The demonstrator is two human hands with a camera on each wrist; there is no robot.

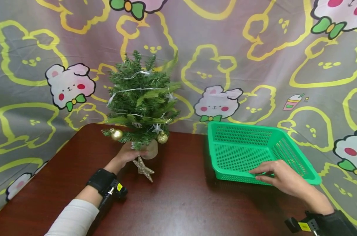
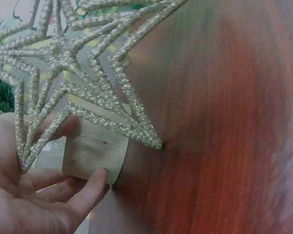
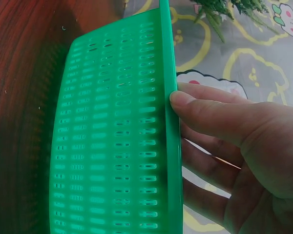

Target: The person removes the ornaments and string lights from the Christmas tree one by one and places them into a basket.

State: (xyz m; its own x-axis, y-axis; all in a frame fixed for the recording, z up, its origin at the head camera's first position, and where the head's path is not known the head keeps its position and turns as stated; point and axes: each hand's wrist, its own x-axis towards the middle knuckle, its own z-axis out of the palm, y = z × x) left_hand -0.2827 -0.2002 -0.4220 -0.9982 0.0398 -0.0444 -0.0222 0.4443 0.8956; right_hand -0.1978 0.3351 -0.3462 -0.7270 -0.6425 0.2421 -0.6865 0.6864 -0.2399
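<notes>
On the left of the table, a small Christmas tree stands upright with tinsel, silver stars and gold baubles. My left hand grips its pale wooden base; in the left wrist view the fingertips touch the base. A gold glitter star is beside the base, and one of its points passes in front of the hand in the left wrist view; whether the hand touches it I cannot tell. My right hand pinches the near rim of a green plastic basket, thumb on one side and fingers on the other.
The basket's slotted floor shows in the head view. A dark reddish wooden table bears the tree and the basket. Behind them hangs a curtain with cartoon rabbits and yellow outlines.
</notes>
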